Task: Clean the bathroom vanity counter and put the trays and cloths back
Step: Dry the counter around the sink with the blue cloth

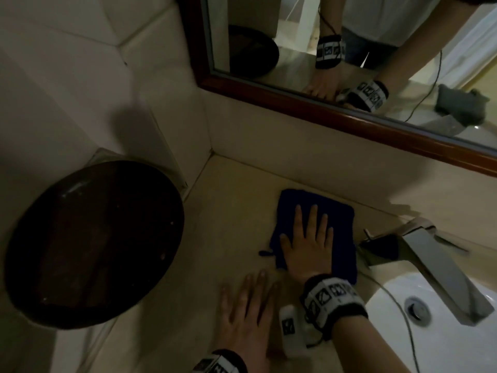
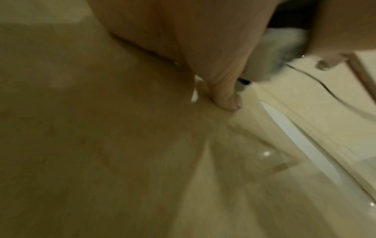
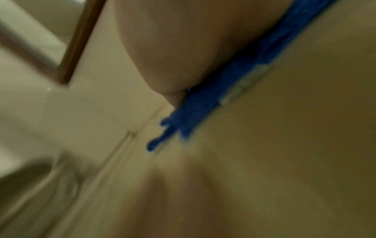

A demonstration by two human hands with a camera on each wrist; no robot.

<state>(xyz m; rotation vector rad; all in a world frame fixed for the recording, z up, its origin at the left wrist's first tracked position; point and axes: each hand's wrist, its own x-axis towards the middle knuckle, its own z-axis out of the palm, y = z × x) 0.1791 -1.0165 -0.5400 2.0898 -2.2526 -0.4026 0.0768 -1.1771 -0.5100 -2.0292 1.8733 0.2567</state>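
R hand (image 1: 306, 246) flat, fingers straight, pressing blue cloth (image 1: 341, 227) on counter (image 1: 236, 211), just left of faucet (image 1: 430, 259). L hand (image 1: 247, 308) flat on counter nearer, holding nothing. Dark round tray (image 1: 94, 243) far left, prob. propped on wall. Sink (image 1: 443, 332) right.

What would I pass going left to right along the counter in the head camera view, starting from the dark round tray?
dark round tray → left hand, flat on the counter → right hand, pressing flat on the blue cloth → faucet → white sink
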